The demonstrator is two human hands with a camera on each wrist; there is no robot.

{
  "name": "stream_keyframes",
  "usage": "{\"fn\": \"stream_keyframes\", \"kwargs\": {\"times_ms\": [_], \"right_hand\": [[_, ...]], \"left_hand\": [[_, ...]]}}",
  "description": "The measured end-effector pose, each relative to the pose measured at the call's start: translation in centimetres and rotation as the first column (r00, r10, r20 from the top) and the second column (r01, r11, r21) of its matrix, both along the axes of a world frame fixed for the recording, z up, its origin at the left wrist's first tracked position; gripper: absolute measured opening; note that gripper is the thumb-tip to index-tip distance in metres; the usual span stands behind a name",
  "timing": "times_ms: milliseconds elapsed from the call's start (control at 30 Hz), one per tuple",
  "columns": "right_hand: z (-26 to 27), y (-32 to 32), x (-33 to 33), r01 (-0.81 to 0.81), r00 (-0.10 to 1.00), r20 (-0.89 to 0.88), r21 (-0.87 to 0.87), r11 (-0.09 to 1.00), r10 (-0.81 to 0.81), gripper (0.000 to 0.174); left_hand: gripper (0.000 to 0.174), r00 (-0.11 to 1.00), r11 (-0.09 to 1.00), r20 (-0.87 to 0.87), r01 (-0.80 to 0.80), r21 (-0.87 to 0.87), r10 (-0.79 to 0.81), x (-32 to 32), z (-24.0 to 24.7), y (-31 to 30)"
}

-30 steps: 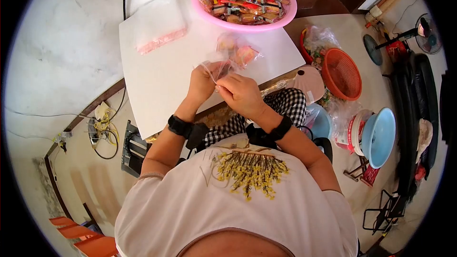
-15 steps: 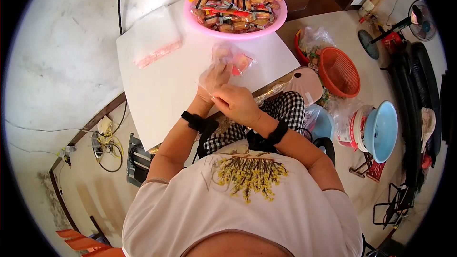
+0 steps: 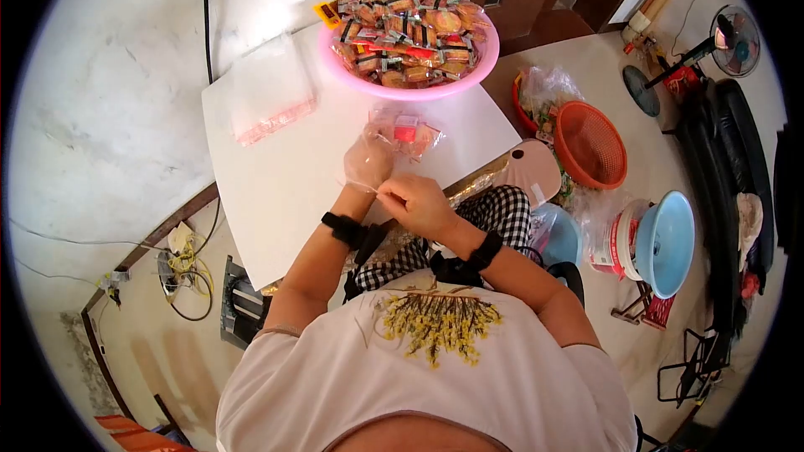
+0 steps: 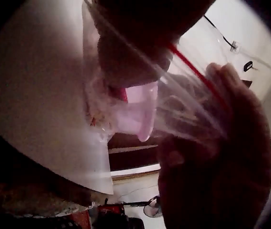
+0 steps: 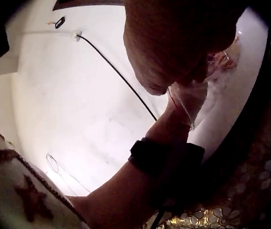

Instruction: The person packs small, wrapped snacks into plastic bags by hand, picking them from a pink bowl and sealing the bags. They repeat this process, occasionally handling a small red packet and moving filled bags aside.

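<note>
A clear plastic bag point(image 3: 355, 177) surrounds my left hand point(image 3: 368, 161), with its mouth around the wrist. Just beyond those fingers, small wrapped snacks point(image 3: 407, 129) lie on the white table, one with a red label; the left fingertips are hidden. My right hand point(image 3: 420, 205) pinches the edge of the bag beside the left wrist. In the left wrist view, the bag's film stretches between the left hand point(image 4: 133, 52) and the right hand point(image 4: 216, 157), with a red line along it.
A pink basin point(image 3: 408, 94) heaped with wrapped snacks stands at the table's back. A stack of clear bags point(image 3: 272, 88) lies at the back left of the white table point(image 3: 276, 201). On the floor to the right are an orange basket point(image 3: 591, 146) and a blue basin point(image 3: 670, 244).
The left hand has gone deeper into the bag, whose mouth now reaches the wrist. My right hand keeps pinching the bag's edge. The snacks beyond the fingers have shifted, showing a red label.
</note>
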State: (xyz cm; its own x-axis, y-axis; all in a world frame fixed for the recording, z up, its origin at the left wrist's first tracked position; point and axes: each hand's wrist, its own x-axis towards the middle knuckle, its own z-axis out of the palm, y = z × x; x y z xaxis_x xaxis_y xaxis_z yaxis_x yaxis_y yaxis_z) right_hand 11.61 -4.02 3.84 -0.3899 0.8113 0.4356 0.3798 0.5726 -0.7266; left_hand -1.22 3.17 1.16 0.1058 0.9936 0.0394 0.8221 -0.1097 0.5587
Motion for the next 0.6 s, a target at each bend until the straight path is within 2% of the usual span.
{"fn": "stream_keyframes", "kwargs": {"times_ms": [33, 133, 200, 267, 333, 367, 400, 433, 467, 500, 533, 567, 600], "right_hand": [[-0.2, 0.1, 0.0, 0.007, 1.0, -0.028, -0.012, 1.0, -0.007, 0.008], [-0.2, 0.6, 0.4, -0.006, 0.985, -0.167, -0.211, 0.977, -0.03, 0.01], [-1.1, 1.2, 0.7, 0.022, 0.975, -0.209, -0.27, 0.963, -0.081, 0.01], [-2.3, 1.8, 1.0, 0.056, 0.969, -0.209, -0.328, 0.943, -0.13, 0.01], [-3.3, 2.1, 1.3, 0.101, 0.972, -0.161, -0.384, 0.918, -0.174, 0.009], [-3.9, 2.2, 1.4, 0.103, 0.979, -0.133, -0.338, 0.936, -0.156, 0.008], [-4.4, 2.3, 1.4, 0.102, 0.985, -0.105, -0.291, 0.951, -0.137, 0.008], [-4.7, 2.4, 1.5, 0.098, 0.99, -0.074, -0.244, 0.965, -0.119, 0.007], [-4.8, 2.4, 1.5, 0.087, 0.99, -0.085, -0.234, 0.968, -0.11, 0.007], [-4.9, 2.4, 1.6, 0.078, 0.99, -0.096, -0.225, 0.971, -0.101, 0.006], [-4.9, 2.5, 1.6, 0.068, 0.99, -0.107, -0.215, 0.974, -0.093, 0.006], [-4.9, 2.5, 1.7, 0.063, 0.989, -0.12, -0.212, 0.975, -0.09, 0.005], [-4.9, 2.4, 1.7, 0.057, 0.987, -0.132, -0.207, 0.977, -0.086, 0.005]], "left_hand": [[0.037, 0.997, 1.0, -0.082, 0.003, 0.0, -0.003, -0.6, -0.2, 0.0], [0.035, 0.926, 0.92, -0.227, 0.345, 0.183, -0.302, -2.9, -0.7, -2.5], [0.037, 0.873, 0.869, -0.029, 0.488, 0.077, -0.487, -4.5, 1.4, -4.8], [0.026, 0.778, 0.782, -0.115, 0.592, -0.195, -0.618, -5.7, 3.4, -6.8], [0.017, 0.717, 0.689, 0.177, 0.697, -0.198, -0.674, -7.1, 7.0, -5.9], [0.014, 0.662, 0.641, 0.321, 0.745, -0.183, -0.678, -7.5, 8.8, -5.3], [0.009, 0.704, 0.712, 0.451, 0.676, -0.19, -0.548, -7.6, 10.4, -4.3], [0.008, 0.697, 0.768, 0.447, 0.64, -0.033, -0.561, -7.8, 10.5, -2.5], [0.009, 0.782, 0.854, 0.382, 0.519, 0.036, -0.492, -7.2, 11.2, -0.7], [0.012, 0.855, 0.887, 0.237, 0.437, 0.149, -0.461, -6.4, 12.2, 1.6], [0.016, 0.874, 0.879, 0.159, 0.419, 0.229, -0.458, -5.9, 12.2, 4.4], [0.019, 0.843, 0.844, 0.247, 0.363, 0.395, -0.478, -5.1, 10.6, 8.0], [0.023, 0.82, 0.921, 0.433, 0.274, 0.277, -0.374, -4.2, 9.5, 10.8]]}}
